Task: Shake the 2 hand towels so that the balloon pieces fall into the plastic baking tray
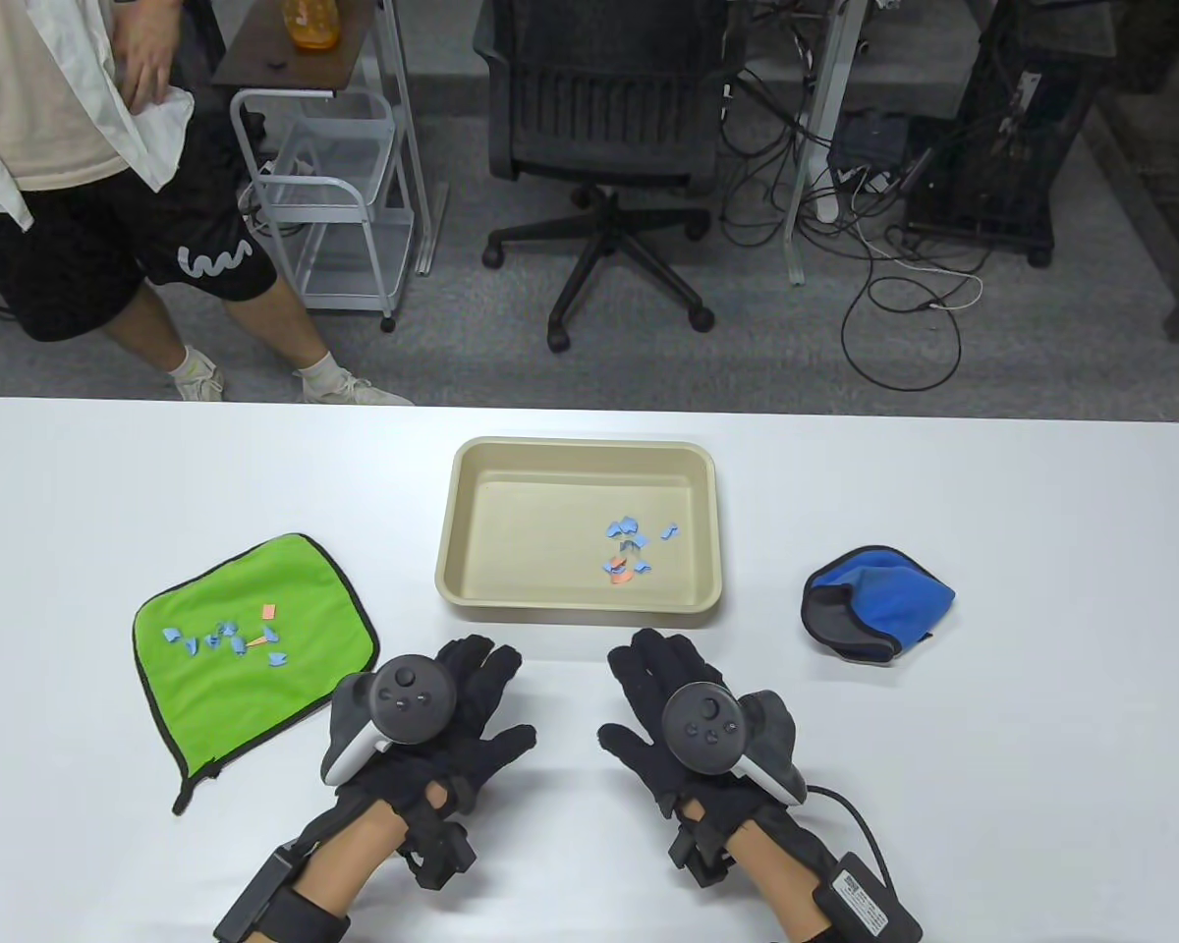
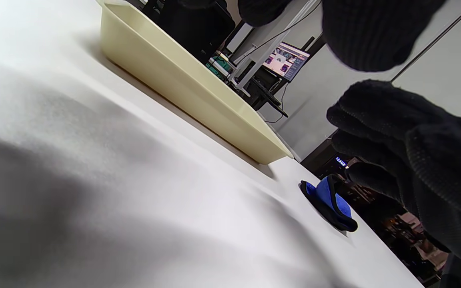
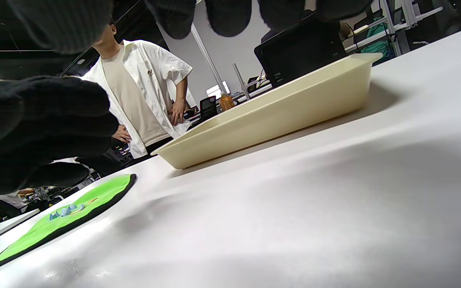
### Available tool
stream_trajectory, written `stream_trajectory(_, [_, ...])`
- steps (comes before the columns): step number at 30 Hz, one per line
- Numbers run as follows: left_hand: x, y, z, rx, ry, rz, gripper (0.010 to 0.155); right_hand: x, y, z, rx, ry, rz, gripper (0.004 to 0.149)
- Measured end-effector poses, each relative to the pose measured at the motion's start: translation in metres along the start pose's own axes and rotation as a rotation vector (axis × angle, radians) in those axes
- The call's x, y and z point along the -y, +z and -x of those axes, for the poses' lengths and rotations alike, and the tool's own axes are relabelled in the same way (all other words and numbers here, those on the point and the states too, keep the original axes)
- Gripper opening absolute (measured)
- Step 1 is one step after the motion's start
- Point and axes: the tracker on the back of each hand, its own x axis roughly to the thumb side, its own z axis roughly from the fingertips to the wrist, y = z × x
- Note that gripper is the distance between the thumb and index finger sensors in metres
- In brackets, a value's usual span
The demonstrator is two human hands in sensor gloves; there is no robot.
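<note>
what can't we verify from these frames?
- Inside the blue towel: crumpled in every view, so leftover pieces are hidden in its folds.
- Tray contents: both wrist views show only its outer wall.
- Pieces on the green towel: too small to count, table view.
- Left wrist view: green towel out of frame.

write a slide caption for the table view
Both hands rest open before the tray; green towel still holds scraps.
</note>
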Motion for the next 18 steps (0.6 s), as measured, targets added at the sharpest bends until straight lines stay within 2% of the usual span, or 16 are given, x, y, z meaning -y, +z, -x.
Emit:
stream_trajectory(4, [-0.020, 0.001, -0.001, -0.010, -0.025, 0.001, 0.088, 0.001, 0.000, 0.002, -0.006, 0.008, 0.003, 0.074])
stream_trajectory(10, [-0.071, 0.003, 0.010, -0.077, -0.071, -0.028, 0.094, 0.003, 0.000, 0.004, -0.008, 0.012, 0.016, 0.074])
stream_trajectory(18, [-0.144, -0.006, 0.053, -0.266, -0.001, -0.123, 0.096, 0.005, 0.000, 0.006, -0.012, 0.021, 0.017, 0.074])
